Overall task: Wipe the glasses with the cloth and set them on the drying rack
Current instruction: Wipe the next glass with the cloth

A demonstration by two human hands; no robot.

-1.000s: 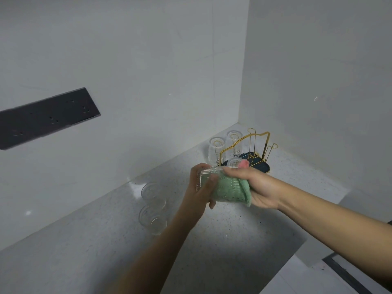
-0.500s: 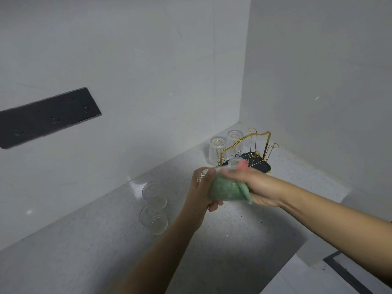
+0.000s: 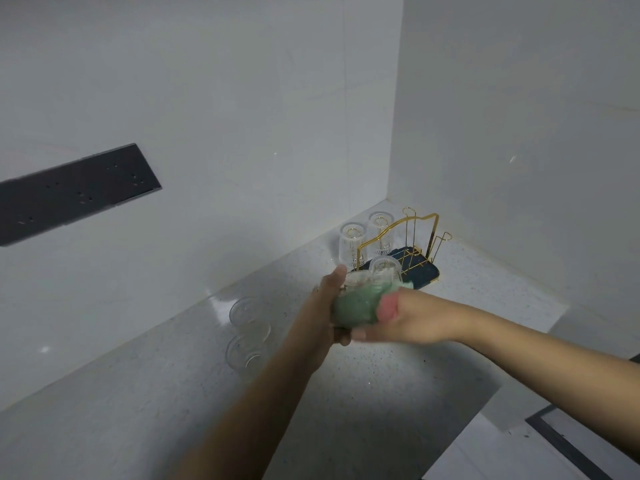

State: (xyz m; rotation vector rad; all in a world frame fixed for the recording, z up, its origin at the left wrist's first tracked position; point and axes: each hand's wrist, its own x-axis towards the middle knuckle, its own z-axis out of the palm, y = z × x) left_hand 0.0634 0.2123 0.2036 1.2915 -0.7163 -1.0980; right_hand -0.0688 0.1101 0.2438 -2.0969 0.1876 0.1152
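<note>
My left hand (image 3: 327, 306) grips a clear ribbed glass (image 3: 363, 281) held above the counter. A green cloth (image 3: 355, 306) with a pink patch is wrapped round that glass, and my right hand (image 3: 398, 320) holds the cloth against it. Behind them stands the gold-wire drying rack (image 3: 420, 251) on its dark blue base, with three glasses upside down on it (image 3: 351, 244) (image 3: 381, 233) (image 3: 384, 266). Two more clear glasses (image 3: 247, 311) (image 3: 244, 353) stand on the counter left of my hands.
The speckled white counter (image 3: 381, 393) runs into a corner of two white walls. A dark socket strip (image 3: 76, 192) is fixed on the left wall. The counter's front edge drops to a tiled floor (image 3: 502, 459) at lower right.
My right hand has turned the cloth round the glass, its thumb side now lower and the pink patch facing me. The left hand's grip has shifted slightly.
</note>
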